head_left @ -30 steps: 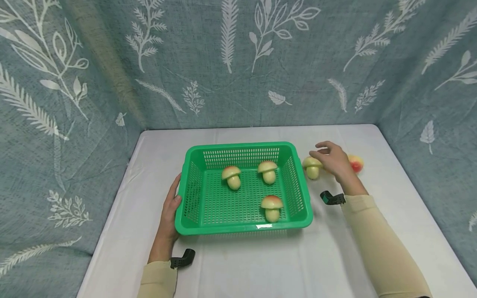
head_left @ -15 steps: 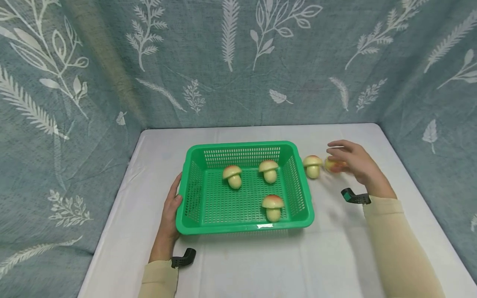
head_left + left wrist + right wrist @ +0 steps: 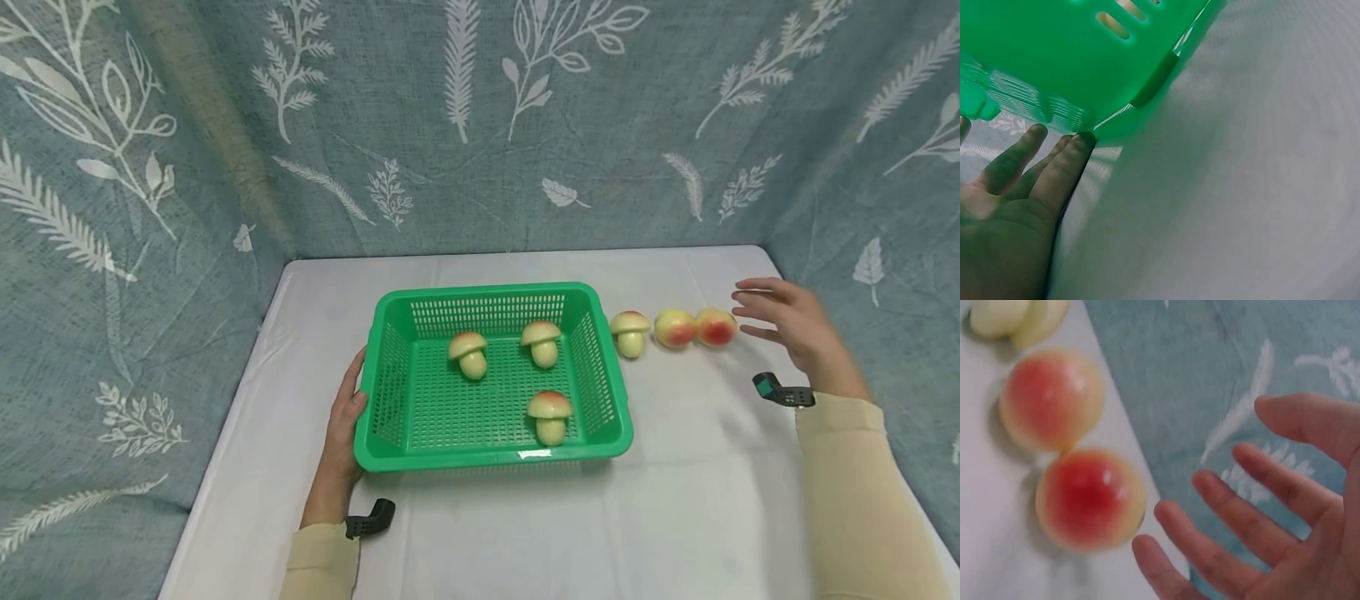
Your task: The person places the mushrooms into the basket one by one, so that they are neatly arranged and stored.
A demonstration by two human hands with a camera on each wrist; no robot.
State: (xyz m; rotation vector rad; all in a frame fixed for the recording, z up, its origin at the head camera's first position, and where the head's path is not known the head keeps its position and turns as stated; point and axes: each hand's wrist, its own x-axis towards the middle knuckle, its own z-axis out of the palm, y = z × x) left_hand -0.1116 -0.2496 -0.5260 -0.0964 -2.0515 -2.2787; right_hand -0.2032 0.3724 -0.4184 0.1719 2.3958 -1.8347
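A green plastic basket (image 3: pixel 450 461) holds three toy mushrooms, one at the left (image 3: pixel 471 364), one at the back right and one at the front right. My left hand (image 3: pixel 341 437) rests against the basket's left side. In the left wrist view, its straight fingers (image 3: pixel 1063 172) touch the outer wall. To the right of the basket stand a fourth mushroom (image 3: pixel 630 333) and two round yellow-and-red fruits, a nearer one (image 3: pixel 675 329) and a farther one (image 3: pixel 716 327), in a row. My right hand (image 3: pixel 802 333) hovers right of the fruits, fingers spread, holding nothing.
A white cloth (image 3: pixel 480 533) covers the table. Blue-green curtains (image 3: pixel 450 208) with white leaf prints hang behind it and along both sides. Each wrist wears a small black camera mount, such as the left one (image 3: pixel 371 518).
My right hand has moved right, from over the mushroom outside the basket, past both fruits, uncovering them. The left hand and basket have stayed put.
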